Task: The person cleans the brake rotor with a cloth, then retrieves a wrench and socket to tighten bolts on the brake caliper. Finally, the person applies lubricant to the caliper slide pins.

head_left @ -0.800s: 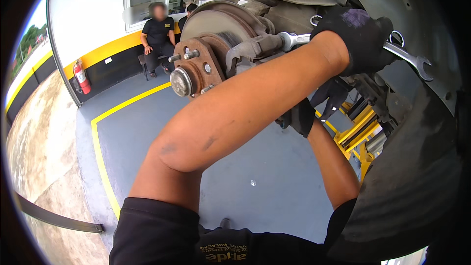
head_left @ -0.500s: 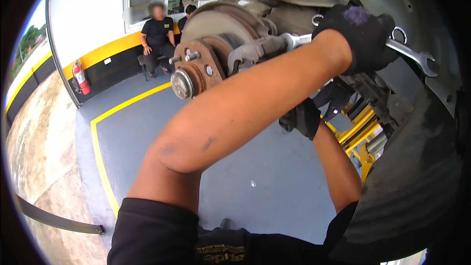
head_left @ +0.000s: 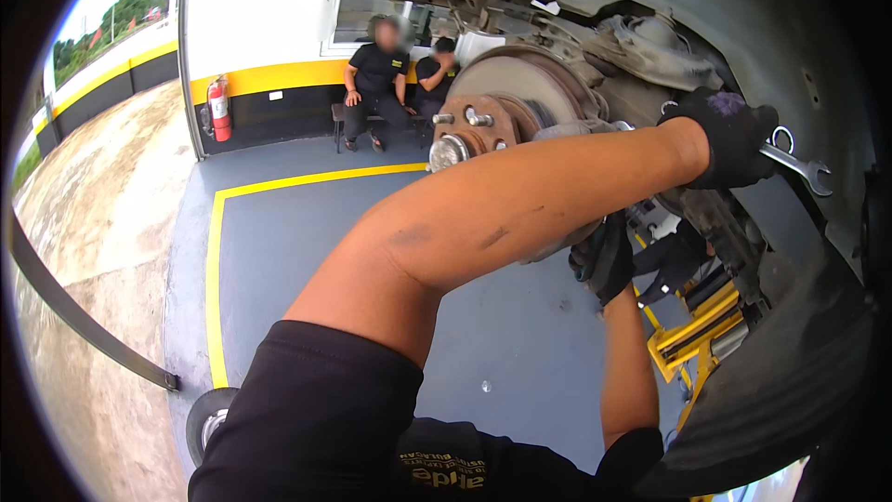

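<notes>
My left arm reaches across to the upper right, and its black-gloved left hand is closed around metal combination wrenches. One open end and a ring end stick out past the knuckles, and part of another ring shows behind the wrist. My right hand, also in a black glove, is raised below the brake parts with its fingers curled. What it grips is hidden. Beyond my left forearm are a rusty wheel hub with bare studs and a brake disc. The forearm covers most of the caliper.
Suspension parts and the wheel arch hang overhead and to the right. Yellow metal equipment stands low on the right, near another person in dark clothes. Two people sit by the far wall, near a fire extinguisher.
My view has shifted, so the hub and seated people appear farther right. My left forearm now hides more of the caliper. Both hands stay near the brake parts, and the wrenches remain in my left.
</notes>
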`<state>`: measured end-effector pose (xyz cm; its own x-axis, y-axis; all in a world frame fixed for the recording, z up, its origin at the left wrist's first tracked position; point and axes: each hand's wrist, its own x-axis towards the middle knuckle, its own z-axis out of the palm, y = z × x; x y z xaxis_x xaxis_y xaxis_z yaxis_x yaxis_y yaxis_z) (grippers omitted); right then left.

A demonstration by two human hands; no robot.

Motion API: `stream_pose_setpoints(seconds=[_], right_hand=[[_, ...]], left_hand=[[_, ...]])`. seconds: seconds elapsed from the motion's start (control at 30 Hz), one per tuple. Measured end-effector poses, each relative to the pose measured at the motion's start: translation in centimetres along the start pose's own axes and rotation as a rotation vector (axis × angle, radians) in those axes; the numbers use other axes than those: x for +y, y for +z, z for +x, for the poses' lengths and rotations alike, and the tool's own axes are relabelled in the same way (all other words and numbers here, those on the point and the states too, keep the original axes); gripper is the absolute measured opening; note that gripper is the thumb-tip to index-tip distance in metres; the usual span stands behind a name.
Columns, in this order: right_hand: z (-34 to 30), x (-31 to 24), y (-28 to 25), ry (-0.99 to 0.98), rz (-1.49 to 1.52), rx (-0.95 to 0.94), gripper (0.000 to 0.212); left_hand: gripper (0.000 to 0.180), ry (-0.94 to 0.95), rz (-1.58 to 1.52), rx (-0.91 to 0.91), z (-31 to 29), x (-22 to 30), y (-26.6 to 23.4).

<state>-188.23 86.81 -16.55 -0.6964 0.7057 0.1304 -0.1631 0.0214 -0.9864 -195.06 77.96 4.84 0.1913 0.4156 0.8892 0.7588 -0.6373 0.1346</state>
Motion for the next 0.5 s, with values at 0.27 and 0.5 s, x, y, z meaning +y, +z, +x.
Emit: stream_pose_setpoints(seconds=[0.27,0.5], right_hand=[[6.0,4.5,2.7,-0.178,0.07,0.285,0.06],[5.6,8.4,-2.4,-0.139,0.147,0.397,0.052]], left_hand=[[0.042,0.14,0.016,0.006,1.6,-1.6,-0.8],[0.041,0.23,-0.049,-0.155,0.8,-4.6,-0.3]])
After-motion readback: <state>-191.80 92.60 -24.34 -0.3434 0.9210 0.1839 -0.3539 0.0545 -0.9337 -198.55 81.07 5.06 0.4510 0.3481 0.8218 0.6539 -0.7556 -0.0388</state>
